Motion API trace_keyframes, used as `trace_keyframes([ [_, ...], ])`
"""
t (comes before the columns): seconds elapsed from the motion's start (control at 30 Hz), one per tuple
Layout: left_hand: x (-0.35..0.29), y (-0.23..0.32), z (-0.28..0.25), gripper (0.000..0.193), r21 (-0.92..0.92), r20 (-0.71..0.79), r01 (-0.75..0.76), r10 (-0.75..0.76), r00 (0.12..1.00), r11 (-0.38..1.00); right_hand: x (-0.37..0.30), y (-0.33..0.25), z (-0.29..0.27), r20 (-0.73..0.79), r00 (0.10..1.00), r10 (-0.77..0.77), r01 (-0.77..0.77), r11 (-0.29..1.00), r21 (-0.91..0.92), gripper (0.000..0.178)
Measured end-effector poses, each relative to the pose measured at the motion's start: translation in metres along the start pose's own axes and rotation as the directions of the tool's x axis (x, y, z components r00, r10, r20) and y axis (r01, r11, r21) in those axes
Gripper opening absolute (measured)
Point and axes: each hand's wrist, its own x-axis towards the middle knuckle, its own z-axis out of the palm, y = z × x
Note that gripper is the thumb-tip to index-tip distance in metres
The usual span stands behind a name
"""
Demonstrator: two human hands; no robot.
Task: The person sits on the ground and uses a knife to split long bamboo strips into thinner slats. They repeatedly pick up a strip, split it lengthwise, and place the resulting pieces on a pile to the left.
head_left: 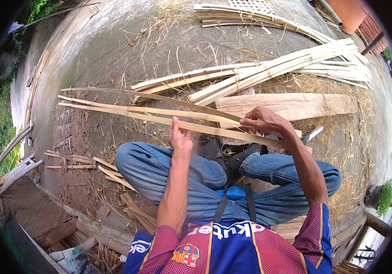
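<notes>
Two long pale bamboo strips (209,129) and a darker strip (168,99) stretch across in front of my lap, fanning apart toward the left. My left hand (180,138) is closed on the nearest pale strip, with a fingertip over it. My right hand (269,122) pinches the right end of the darker strip between thumb and forefinger. Its other fingers curl down by the pale strips, and I cannot tell whether they grip these too. A flat wooden board (292,106) lies just beyond my right hand. A metal blade (314,134) shows beside it, its handle hidden.
Bundles of split bamboo (278,68) lie on the ground ahead, with another stack (260,18) farther off. Thin shavings (342,169) litter the right side. A woven mat (70,137) and short bamboo pieces (113,172) are at the left. My bent legs (155,169) frame the near space.
</notes>
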Motion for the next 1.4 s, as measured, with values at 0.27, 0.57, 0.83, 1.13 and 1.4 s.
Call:
trace_keyframes([
  [0.27,-0.010,0.005,0.010,0.021,0.036,0.175,-0.323,0.312,0.934,0.946,0.003,0.012,0.012,0.014,0.999,-0.043,0.045,0.994,-0.097,0.040],
  [0.57,0.009,0.021,0.016,0.033,-0.157,-0.109,0.070,-0.088,0.990,0.985,0.012,0.033,0.025,-0.004,0.997,-0.080,0.080,0.997,-0.016,0.037],
  [0.83,0.017,0.016,0.035,0.032,-0.233,0.015,-0.055,0.060,0.998,0.971,0.003,0.031,0.024,0.018,0.996,-0.085,0.085,0.996,0.024,0.042],
  [1.13,0.043,0.009,0.037,0.057,-0.060,-0.306,-0.084,0.061,0.950,0.995,-0.013,0.021,0.040,0.094,0.992,-0.083,0.062,0.977,0.204,0.045],
  [1.4,0.051,0.007,0.035,0.067,-0.186,-0.082,-0.104,0.090,0.993,0.977,-0.014,0.019,0.047,0.038,0.985,-0.167,0.166,0.986,0.021,0.044],
])
